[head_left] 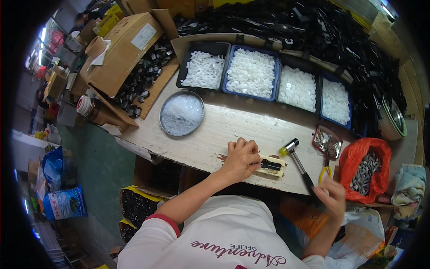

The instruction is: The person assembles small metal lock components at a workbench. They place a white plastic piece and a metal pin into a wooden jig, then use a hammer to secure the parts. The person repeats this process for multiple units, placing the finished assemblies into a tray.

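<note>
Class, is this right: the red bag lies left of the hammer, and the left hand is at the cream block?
The side is wrong: the head view shows the red bag lying right of the hammer. The left hand is indeed at the cream block.

left hand (243, 158): curled, reaching forward | right hand (330, 196): half-curled, held closer in (slightly blurred)

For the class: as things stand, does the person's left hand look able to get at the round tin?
Probably yes: only tabletop shows between the left hand and the open round tin, though that hand is busy at the black part on the pale block.
</note>
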A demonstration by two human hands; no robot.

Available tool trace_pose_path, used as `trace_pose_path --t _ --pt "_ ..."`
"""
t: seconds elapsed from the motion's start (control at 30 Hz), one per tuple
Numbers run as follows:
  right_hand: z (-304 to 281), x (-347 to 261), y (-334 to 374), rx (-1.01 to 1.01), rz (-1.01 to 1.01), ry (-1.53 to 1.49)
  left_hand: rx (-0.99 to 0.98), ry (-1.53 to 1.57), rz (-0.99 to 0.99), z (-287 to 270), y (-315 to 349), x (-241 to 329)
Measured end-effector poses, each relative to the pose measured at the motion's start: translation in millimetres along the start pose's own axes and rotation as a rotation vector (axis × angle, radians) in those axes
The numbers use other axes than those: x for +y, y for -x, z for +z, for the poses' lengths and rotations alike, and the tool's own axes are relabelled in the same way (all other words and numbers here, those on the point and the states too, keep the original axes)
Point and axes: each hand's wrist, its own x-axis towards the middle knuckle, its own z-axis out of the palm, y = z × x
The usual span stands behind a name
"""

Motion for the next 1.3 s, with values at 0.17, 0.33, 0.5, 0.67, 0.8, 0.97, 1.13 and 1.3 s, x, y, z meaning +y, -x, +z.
trace_pose_path --t 0.17,0.33,0.5,0.67,0.8,0.97,1.13,1.3 --pt "-82.1 64.6 132.2 0.187 0.110 -0.477 0.064 -0.035 0.094 6.3 2.2 -0.8" --pt "-99.2 209.7 255.1 0.617 0.893 -0.388 0.081 0.017 0.081 5.5 4.3 -2.9" --pt "-29.4 357.6 315.4 0.363 1.248 0.538 0.061 -0.008 0.012 7.3 1.3 1.8" --pt "25.9 377.4 281.2 0.315 1.352 0.591 0.025 -0.052 -0.045 3.1 -1.0 9.7" --pt "47.4 385.2 272.8 0.291 1.374 0.695 -0.004 -0.065 -0.057 3.7 -2.7 10.9" --pt "47.0 394.2 254.9 0.222 1.315 0.918 0.035 -0.017 -0.084 4.5 4.2 10.5" --pt "20.1 390.3 268.6 0.304 1.368 1.229 0.012 -0.014 -0.039 9.2 -7.3 9.8" --pt "-57.8 371.4 291.4 0.539 1.598 0.728 0.032 0.024 -0.074 8.1 0.6 10.8"
